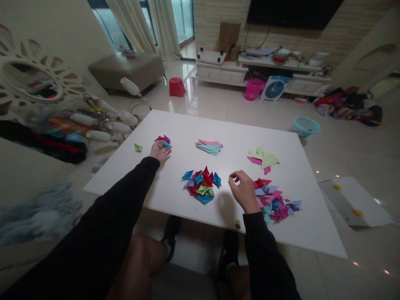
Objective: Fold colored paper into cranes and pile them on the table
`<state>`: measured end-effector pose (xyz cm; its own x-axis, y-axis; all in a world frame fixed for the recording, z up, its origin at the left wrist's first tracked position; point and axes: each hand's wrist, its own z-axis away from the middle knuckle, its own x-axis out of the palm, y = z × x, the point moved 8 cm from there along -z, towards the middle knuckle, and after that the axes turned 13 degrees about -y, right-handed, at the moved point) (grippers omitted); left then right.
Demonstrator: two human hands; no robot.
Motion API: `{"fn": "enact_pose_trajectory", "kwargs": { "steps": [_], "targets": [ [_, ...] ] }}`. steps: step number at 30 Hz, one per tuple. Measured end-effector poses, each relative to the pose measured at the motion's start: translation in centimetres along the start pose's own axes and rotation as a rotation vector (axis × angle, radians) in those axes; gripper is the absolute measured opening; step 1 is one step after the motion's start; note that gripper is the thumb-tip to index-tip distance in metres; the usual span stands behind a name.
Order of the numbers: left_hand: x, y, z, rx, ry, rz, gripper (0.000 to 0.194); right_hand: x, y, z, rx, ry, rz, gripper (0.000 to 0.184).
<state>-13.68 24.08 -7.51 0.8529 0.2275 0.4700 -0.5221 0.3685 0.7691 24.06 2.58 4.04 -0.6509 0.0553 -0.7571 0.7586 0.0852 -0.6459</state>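
Observation:
My left hand (161,152) reaches to the far left of the white table, its fingers stretched and spread. A blue folded paper piece (166,144) is right at its fingertips, beside magenta folded paper (162,138). Whether the fingers touch the blue piece is hard to tell. My right hand (243,189) hovers over the table with thumb and index curled together, and nothing shows in them. Between the hands sits a pile of shiny folded paper pieces (203,183) in red, blue, purple and green. Right of my right hand is a mixed heap of folded paper pieces (278,204).
Pink and light-blue paper strips (209,147) lie at the table's middle, with green and magenta paper (264,158) farther right. One green folded piece (138,147) is far left. A small figure (238,224) sits by the near edge. A turquoise basket (305,126) stands beyond the right corner.

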Motion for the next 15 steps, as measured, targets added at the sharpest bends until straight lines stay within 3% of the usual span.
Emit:
{"fn": "enact_pose_trajectory", "kwargs": {
  "steps": [6,11,15],
  "targets": [
    [0.1,0.0,-0.3,0.01,-0.016,0.066,0.011,0.0,-0.1,0.0,-0.016,-0.003,0.0,0.009],
    [0.5,1.1,0.8,0.071,-0.018,-0.266,0.012,0.1,-0.1,0.0,-0.015,-0.005,-0.002,0.009],
    [2.2,0.6,2.2,0.097,-0.067,-0.433,0.017,0.2,-0.4,0.0,-0.024,-0.013,-0.011,0.01]
  ]
}}
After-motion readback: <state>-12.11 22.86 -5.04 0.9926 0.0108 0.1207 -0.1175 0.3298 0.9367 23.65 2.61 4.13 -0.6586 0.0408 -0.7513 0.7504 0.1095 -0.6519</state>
